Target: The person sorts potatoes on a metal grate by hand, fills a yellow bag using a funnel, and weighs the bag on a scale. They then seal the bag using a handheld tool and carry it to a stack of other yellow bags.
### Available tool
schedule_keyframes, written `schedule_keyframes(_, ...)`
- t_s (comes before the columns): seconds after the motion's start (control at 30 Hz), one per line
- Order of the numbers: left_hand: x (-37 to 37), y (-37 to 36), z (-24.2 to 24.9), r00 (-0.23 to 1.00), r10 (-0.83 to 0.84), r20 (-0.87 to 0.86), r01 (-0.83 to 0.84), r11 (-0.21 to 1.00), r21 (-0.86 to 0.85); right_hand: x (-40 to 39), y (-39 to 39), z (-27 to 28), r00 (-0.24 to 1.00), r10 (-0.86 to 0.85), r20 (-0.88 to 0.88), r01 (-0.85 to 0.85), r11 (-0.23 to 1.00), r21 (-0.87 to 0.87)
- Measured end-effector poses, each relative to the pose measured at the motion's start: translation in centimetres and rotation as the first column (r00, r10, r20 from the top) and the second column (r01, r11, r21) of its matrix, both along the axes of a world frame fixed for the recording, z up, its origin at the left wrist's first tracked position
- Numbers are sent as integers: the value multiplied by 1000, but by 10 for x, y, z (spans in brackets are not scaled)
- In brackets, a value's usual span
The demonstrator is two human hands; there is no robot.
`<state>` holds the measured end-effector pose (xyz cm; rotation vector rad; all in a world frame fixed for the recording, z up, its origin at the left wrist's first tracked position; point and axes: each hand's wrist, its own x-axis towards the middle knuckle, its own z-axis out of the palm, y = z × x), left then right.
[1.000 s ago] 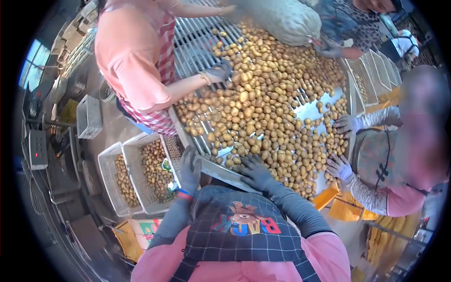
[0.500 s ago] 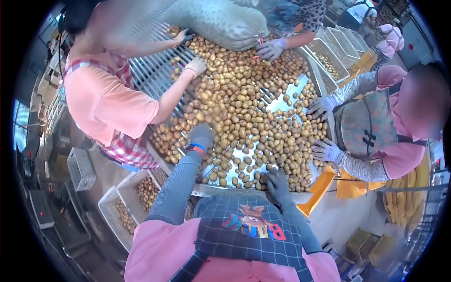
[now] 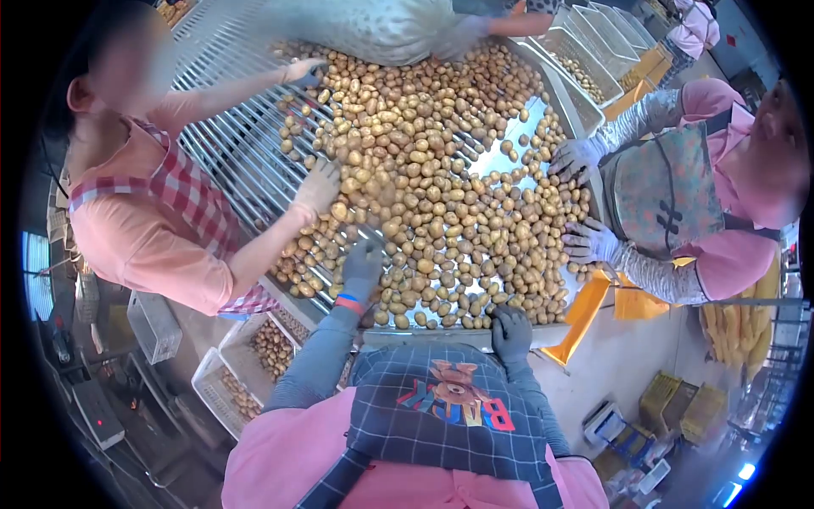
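My left hand (image 3: pixel 363 265), in a grey glove with a red and blue band at the wrist, lies over the near left part of the potato heap. Its fingers point away from me, stretched out and touching potatoes (image 3: pixel 437 199) beside the metal bars. No potato can be seen held in it. My right hand (image 3: pixel 512 333), also in a grey glove, rests at the near rim of the metal sorting table (image 3: pixel 458 338). Its fingers are slightly bent and apart, close to a few potatoes, holding nothing that I can see.
Co-workers stand left and right, their gloved hands on the heap and table edge. A large sack (image 3: pixel 365 30) lies at the far side, with another worker's glove on it. White crates (image 3: pixel 233 377) stand lower left. A yellow chute (image 3: pixel 578 327) hangs at the right corner.
My right hand has drawn back from the potatoes to the near rim. My left hand is still at the heap's left side. The left co-worker's nearer hand has come down toward it.
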<state>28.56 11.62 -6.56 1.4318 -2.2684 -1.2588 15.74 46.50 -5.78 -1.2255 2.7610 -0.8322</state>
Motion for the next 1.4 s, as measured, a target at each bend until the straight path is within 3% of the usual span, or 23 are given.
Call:
schedule_keyframes(0.07,-14,28,29,956,-158,-249,121,980,-158,2,-1,1,1000,1,8,-1,1000,12)
schedule_keyframes(0.13,-27,49,16,906,-413,-96,373,883,-284,0,-3,3,1000,-9,-27,10,1000,30)
schedule_keyframes(0.23,-43,84,13,833,-535,140,553,810,-195,0,-6,5,1000,11,1,-11,1000,3)
schedule_keyframes(0.3,-50,94,16,705,-677,208,683,728,55,0,-6,6,1000,-5,-6,5,1000,18)
schedule_keyframes(0.4,-44,83,24,810,-586,-33,575,781,243,-2,-4,4,1000,15,11,-15,1000,0)
schedule_keyframes(0.47,-31,59,5,943,-292,-163,283,956,-74,-2,-4,3,1000,16,9,-16,1000,-2)
schedule_keyframes(0.5,-28,39,27,961,-118,-252,105,993,-62,-1,-4,3,1000,13,3,-13,1000,1)
schedule_keyframes(0.53,-26,13,25,975,-18,-221,-58,942,-332,0,-3,3,1000,15,9,-15,1000,0)
schedule_keyframes(0.57,-23,-7,50,937,85,-339,-189,939,-288,-1,-3,3,1000,24,4,-24,1000,2)
schedule_keyframes(0.6,-12,-30,49,983,66,-173,-141,871,-471,-1,-4,4,999,34,-2,-34,999,5)
schedule_keyframes(0.73,-3,-19,35,904,-285,319,351,921,-170,-1,-3,4,999,40,-25,-40,999,5)
schedule_keyframes(0.77,-2,5,22,928,-286,238,348,893,-285,-1,-5,3,999,38,-29,-38,999,-1)
schedule_keyframes(0.9,-20,63,27,802,-520,294,562,823,-77,1,-3,3,1000,10,7,-10,1000,-5)
schedule_keyframes(1.03,-34,100,28,824,-545,154,561,823,-86,3,-9,6,997,-30,76,36,996,-82)
schedule_keyframes(1.07,-38,99,26,837,-544,-65,548,832,85,1,-20,17,997,-35,68,40,996,-83)
schedule_keyframes(1.1,-40,98,24,828,-489,-273,553,793,255,-2,-32,27,978,188,88,-191,981,35)
schedule_keyframes(1.13,-42,89,31,863,-450,-228,490,856,167,-3,-38,34,910,392,137,-410,901,145)
schedule_keyframes(1.2,-56,42,56,934,-338,-118,345,937,48,-8,-38,17,918,366,150,-393,891,229)
schedule_keyframes(1.23,-63,7,30,929,-249,-272,225,967,-119,-13,-42,8,921,354,164,-389,869,307)
schedule_keyframes(1.27,-67,-22,60,967,-126,-222,76,972,-222,-23,-47,5,923,351,156,-383,871,308)
schedule_keyframes(1.3,-71,-54,78,993,-84,-76,53,938,-344,-38,-54,3,930,340,138,-367,867,338)
schedule_keyframes(1.33,-73,-82,55,988,64,-144,-122,888,-444,-52,-62,0,937,328,118,-348,863,367)
schedule_keyframes(1.4,-75,-116,18,992,36,-118,-98,808,-581,-84,-81,-22,972,213,-102,-153,897,415)
